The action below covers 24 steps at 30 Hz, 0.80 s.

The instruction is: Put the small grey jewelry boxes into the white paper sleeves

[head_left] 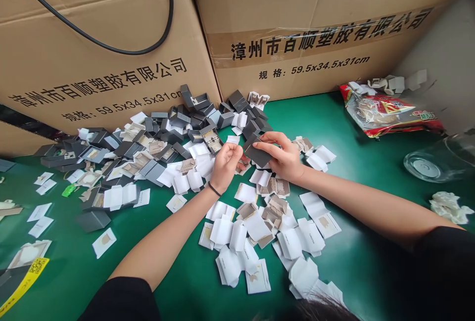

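My right hand (284,157) grips a small dark grey box (257,154) above the middle of the green table. Just left of it, my left hand (225,166) is closed in a pinch, its fingertips near the box's left edge. What those fingers hold, if anything, is hidden. Behind and to the left lies a heap of similar dark grey boxes (150,171), some open, mixed with white paper pieces. Folded white card inserts (293,243), several with grey-brown undersides, are scattered below my hands.
Two large cardboard cartons (319,9) form a wall at the back, with a black cable (137,52) hanging before the left one. On the right are a red food packet (393,113), a clear container (423,166) and crumpled paper (450,207). A yellow strip (27,281) lies front left.
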Each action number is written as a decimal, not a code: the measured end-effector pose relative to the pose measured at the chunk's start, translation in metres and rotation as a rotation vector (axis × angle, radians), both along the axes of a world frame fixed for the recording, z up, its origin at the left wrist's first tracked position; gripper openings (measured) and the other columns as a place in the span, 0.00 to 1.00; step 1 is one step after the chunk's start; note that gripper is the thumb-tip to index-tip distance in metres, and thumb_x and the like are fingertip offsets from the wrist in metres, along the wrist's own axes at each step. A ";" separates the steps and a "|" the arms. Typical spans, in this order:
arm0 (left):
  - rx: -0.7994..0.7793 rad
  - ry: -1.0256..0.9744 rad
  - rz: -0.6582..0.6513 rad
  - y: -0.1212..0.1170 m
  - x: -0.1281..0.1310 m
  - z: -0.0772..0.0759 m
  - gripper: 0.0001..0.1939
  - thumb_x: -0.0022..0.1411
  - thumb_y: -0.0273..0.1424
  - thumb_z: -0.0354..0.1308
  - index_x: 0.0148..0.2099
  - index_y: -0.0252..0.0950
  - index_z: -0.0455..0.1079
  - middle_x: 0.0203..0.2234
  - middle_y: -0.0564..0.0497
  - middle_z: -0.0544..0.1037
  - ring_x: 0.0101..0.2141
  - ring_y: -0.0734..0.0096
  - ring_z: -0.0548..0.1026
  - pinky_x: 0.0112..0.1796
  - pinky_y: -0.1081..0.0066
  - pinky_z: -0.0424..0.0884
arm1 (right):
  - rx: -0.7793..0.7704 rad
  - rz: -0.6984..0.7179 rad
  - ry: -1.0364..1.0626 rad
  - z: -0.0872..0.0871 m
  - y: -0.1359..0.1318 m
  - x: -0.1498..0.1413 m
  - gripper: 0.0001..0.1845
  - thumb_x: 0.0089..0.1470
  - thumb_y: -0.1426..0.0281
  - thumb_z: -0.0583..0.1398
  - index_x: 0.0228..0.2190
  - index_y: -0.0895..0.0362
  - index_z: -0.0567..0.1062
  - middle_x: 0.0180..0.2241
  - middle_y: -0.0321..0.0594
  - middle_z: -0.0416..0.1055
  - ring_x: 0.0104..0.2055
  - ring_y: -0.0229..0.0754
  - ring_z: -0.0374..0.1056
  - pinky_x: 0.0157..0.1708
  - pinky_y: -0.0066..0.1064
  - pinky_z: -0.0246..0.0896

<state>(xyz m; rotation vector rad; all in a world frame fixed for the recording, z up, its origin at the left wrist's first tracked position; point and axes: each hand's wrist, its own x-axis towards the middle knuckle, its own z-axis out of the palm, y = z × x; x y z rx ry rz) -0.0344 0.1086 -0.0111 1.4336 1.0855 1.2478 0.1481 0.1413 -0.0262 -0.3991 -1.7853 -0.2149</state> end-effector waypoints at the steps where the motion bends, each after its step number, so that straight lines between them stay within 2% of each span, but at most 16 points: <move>1: -0.028 0.017 -0.013 -0.001 0.001 -0.002 0.26 0.58 0.52 0.53 0.38 0.30 0.62 0.28 0.46 0.70 0.30 0.69 0.72 0.25 0.72 0.69 | 0.009 -0.004 -0.005 0.000 -0.001 0.000 0.21 0.54 0.84 0.51 0.46 0.57 0.69 0.43 0.47 0.62 0.45 0.38 0.65 0.44 0.28 0.68; 5: -0.027 -0.068 -0.118 -0.003 0.006 -0.009 0.28 0.56 0.53 0.55 0.38 0.28 0.66 0.32 0.45 0.72 0.31 0.71 0.72 0.33 0.70 0.72 | 0.019 0.025 -0.028 -0.001 -0.002 -0.001 0.26 0.54 0.84 0.50 0.52 0.56 0.66 0.45 0.49 0.62 0.48 0.39 0.64 0.45 0.29 0.67; 9: 0.029 -0.204 -0.050 -0.001 0.007 -0.011 0.24 0.57 0.48 0.58 0.40 0.30 0.65 0.35 0.46 0.71 0.35 0.72 0.71 0.40 0.69 0.71 | -0.042 0.109 -0.051 -0.005 -0.002 -0.004 0.26 0.55 0.84 0.48 0.53 0.57 0.67 0.50 0.50 0.63 0.54 0.41 0.62 0.50 0.33 0.65; 11: 0.081 -0.177 0.015 0.001 0.004 -0.011 0.23 0.59 0.47 0.56 0.42 0.31 0.64 0.35 0.47 0.69 0.35 0.74 0.69 0.38 0.71 0.70 | -0.264 0.242 0.051 -0.007 -0.002 -0.008 0.24 0.56 0.82 0.47 0.51 0.58 0.68 0.49 0.48 0.67 0.51 0.40 0.65 0.49 0.34 0.65; 14: 0.242 0.075 0.064 0.004 0.000 -0.012 0.21 0.63 0.48 0.51 0.40 0.31 0.61 0.31 0.49 0.67 0.29 0.77 0.65 0.31 0.75 0.66 | -0.921 0.580 0.350 -0.009 0.004 -0.012 0.12 0.58 0.72 0.53 0.43 0.61 0.70 0.37 0.44 0.72 0.35 0.35 0.69 0.39 0.31 0.68; 15: 0.314 0.180 0.055 0.004 -0.001 -0.012 0.21 0.64 0.47 0.49 0.38 0.31 0.60 0.29 0.49 0.66 0.28 0.77 0.65 0.29 0.76 0.65 | -1.129 0.695 0.417 -0.009 0.006 -0.013 0.11 0.56 0.68 0.56 0.40 0.61 0.71 0.33 0.42 0.72 0.31 0.34 0.68 0.35 0.30 0.67; 17: 0.445 0.355 0.015 0.002 -0.002 -0.011 0.20 0.66 0.46 0.47 0.37 0.32 0.59 0.27 0.49 0.66 0.28 0.76 0.65 0.29 0.75 0.64 | -1.412 0.876 0.457 -0.008 0.011 -0.013 0.14 0.48 0.65 0.64 0.34 0.62 0.72 0.29 0.40 0.71 0.29 0.35 0.67 0.34 0.30 0.66; 20: 0.582 0.504 -0.021 -0.002 0.001 -0.010 0.17 0.67 0.42 0.46 0.36 0.32 0.59 0.27 0.48 0.67 0.29 0.73 0.66 0.30 0.73 0.64 | -1.607 1.060 0.422 -0.005 0.017 -0.009 0.18 0.36 0.69 0.70 0.30 0.63 0.73 0.30 0.40 0.71 0.33 0.37 0.68 0.37 0.30 0.65; 22: 0.653 0.535 -0.026 -0.005 0.002 -0.011 0.15 0.67 0.40 0.47 0.37 0.32 0.59 0.29 0.47 0.67 0.31 0.73 0.66 0.32 0.72 0.65 | -1.657 1.155 0.382 -0.003 0.017 -0.006 0.18 0.34 0.69 0.71 0.28 0.63 0.73 0.30 0.41 0.72 0.33 0.37 0.69 0.38 0.30 0.65; 24: 0.684 0.475 -0.038 -0.007 0.002 -0.012 0.13 0.66 0.39 0.49 0.44 0.33 0.59 0.33 0.46 0.67 0.33 0.73 0.68 0.34 0.72 0.67 | -1.666 1.225 0.329 -0.002 0.016 -0.003 0.18 0.35 0.68 0.71 0.27 0.64 0.72 0.28 0.41 0.71 0.32 0.36 0.69 0.39 0.31 0.65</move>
